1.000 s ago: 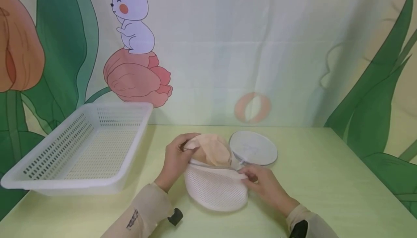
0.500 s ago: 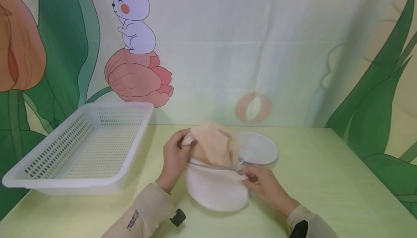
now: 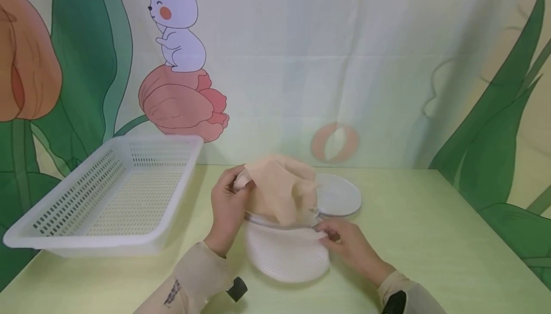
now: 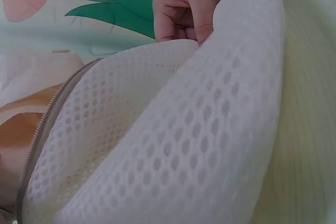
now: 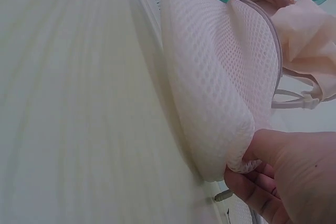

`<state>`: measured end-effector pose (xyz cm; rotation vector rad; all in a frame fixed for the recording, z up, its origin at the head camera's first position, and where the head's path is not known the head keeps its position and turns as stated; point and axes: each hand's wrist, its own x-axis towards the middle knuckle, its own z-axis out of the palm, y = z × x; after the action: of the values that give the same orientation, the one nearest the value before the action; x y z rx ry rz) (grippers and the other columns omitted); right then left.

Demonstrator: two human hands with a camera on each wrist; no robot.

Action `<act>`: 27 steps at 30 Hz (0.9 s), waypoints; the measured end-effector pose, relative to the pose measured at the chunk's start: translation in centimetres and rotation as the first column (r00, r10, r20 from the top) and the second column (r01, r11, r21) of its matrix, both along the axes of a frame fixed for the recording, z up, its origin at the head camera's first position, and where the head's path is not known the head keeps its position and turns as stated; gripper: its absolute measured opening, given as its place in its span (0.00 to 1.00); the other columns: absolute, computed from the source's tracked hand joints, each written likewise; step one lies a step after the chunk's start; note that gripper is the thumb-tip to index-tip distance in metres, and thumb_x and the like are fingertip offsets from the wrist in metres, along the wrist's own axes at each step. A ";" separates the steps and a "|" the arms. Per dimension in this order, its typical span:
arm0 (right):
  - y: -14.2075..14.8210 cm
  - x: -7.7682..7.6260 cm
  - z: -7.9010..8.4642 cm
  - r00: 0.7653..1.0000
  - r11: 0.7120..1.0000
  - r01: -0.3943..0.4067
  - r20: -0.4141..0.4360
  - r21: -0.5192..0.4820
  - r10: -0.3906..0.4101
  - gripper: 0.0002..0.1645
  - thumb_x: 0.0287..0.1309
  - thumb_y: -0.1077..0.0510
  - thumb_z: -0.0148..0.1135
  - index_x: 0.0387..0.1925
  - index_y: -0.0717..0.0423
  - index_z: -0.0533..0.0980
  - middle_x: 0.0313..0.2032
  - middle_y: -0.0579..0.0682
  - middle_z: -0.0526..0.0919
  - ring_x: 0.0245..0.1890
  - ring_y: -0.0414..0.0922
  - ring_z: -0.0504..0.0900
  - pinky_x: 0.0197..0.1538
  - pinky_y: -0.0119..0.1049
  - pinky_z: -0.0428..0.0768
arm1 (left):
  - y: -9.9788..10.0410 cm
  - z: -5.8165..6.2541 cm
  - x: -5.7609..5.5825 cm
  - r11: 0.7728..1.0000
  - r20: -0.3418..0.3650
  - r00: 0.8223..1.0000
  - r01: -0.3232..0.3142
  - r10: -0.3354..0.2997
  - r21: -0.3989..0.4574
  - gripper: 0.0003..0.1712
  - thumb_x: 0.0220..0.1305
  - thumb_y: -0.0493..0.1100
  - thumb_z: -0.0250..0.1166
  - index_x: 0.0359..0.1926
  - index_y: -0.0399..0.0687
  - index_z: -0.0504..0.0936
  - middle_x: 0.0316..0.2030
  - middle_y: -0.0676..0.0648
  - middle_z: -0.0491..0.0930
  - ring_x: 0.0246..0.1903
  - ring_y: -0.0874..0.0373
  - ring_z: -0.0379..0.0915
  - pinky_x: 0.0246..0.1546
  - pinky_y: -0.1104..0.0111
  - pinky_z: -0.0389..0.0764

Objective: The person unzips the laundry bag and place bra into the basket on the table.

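Observation:
In the head view, a white honeycomb-mesh laundry bag (image 3: 287, 253) with a grey zip around its mouth stands unzipped at the middle of the table. My left hand (image 3: 228, 204) pinches the pale edge of a thin peach garment (image 3: 277, 185) at the bag's far left; its exact kind is unclear. The garment bulges over the bag's mouth, and its lower part is hidden. My right hand (image 3: 350, 244) pinches the mesh rim at the right, also shown by the right hand (image 5: 283, 166) in the right wrist view. The bag's round white lid (image 3: 340, 194) lies folded back behind it.
A white perforated plastic basket (image 3: 172, 204) stands at the left of the pale green table (image 3: 430, 237). Behind the table hangs a cloth backdrop (image 3: 275, 89) printed with a rabbit and tulips. Dark wrist-mounted pieces show at both sleeves.
The peach garment has risen and spread further out of the bag's mouth. My left hand has moved slightly up and left with its edge. My right hand has stayed at the rim.

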<state>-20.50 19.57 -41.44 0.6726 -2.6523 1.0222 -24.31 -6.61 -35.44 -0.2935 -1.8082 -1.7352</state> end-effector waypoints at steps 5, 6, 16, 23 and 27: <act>0.0 0.0 0.0 1.000 1.000 -0.003 -0.012 0.003 0.003 0.10 0.52 0.68 0.65 0.39 0.58 0.81 0.40 0.55 0.85 0.34 0.40 0.81 0.38 0.28 0.81 | -0.2 0.4 0.3 0.999 -0.006 1.000 -0.027 0.027 0.024 0.14 0.53 0.27 0.65 0.42 0.39 0.84 0.40 0.42 0.83 0.36 0.70 0.74 0.38 0.79 0.76; -0.1 0.0 -0.1 1.000 1.000 -0.004 -0.014 0.004 0.004 0.10 0.52 0.68 0.65 0.39 0.58 0.81 0.40 0.55 0.85 0.34 0.40 0.81 0.38 0.28 0.81 | -0.3 0.4 0.3 0.999 -0.011 0.999 -0.035 0.035 0.018 0.14 0.53 0.27 0.65 0.42 0.39 0.85 0.40 0.42 0.83 0.36 0.71 0.73 0.38 0.80 0.76; -0.5 0.0 -0.8 0.999 1.000 0.014 -0.037 0.018 -0.014 0.10 0.52 0.68 0.66 0.38 0.59 0.81 0.37 0.53 0.85 0.33 0.37 0.80 0.37 0.28 0.81 | -1.5 1.6 0.5 0.998 -0.064 0.997 -0.037 0.034 -0.042 0.12 0.56 0.29 0.63 0.43 0.38 0.84 0.41 0.42 0.82 0.37 0.70 0.73 0.37 0.80 0.74; -0.6 0.0 -0.6 0.999 1.000 0.021 -0.039 0.016 -0.021 0.10 0.52 0.68 0.65 0.38 0.58 0.81 0.36 0.52 0.85 0.32 0.38 0.80 0.36 0.28 0.81 | -2.6 3.9 0.7 0.994 -0.057 0.997 -0.050 0.045 -0.098 0.14 0.56 0.29 0.62 0.44 0.41 0.83 0.41 0.43 0.82 0.37 0.69 0.71 0.38 0.79 0.73; -0.6 -0.2 -0.5 0.999 0.999 0.022 -0.032 0.026 -0.021 0.11 0.52 0.68 0.65 0.39 0.58 0.81 0.36 0.52 0.85 0.33 0.39 0.81 0.37 0.28 0.82 | -3.3 5.0 1.1 0.985 -0.071 0.994 -0.094 0.085 -0.142 0.15 0.54 0.29 0.62 0.43 0.41 0.84 0.41 0.43 0.83 0.35 0.68 0.71 0.36 0.78 0.71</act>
<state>-20.68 18.96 -41.94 0.6582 -2.6446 0.9643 -23.22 -9.96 -30.48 -0.3193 -1.8747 -1.5195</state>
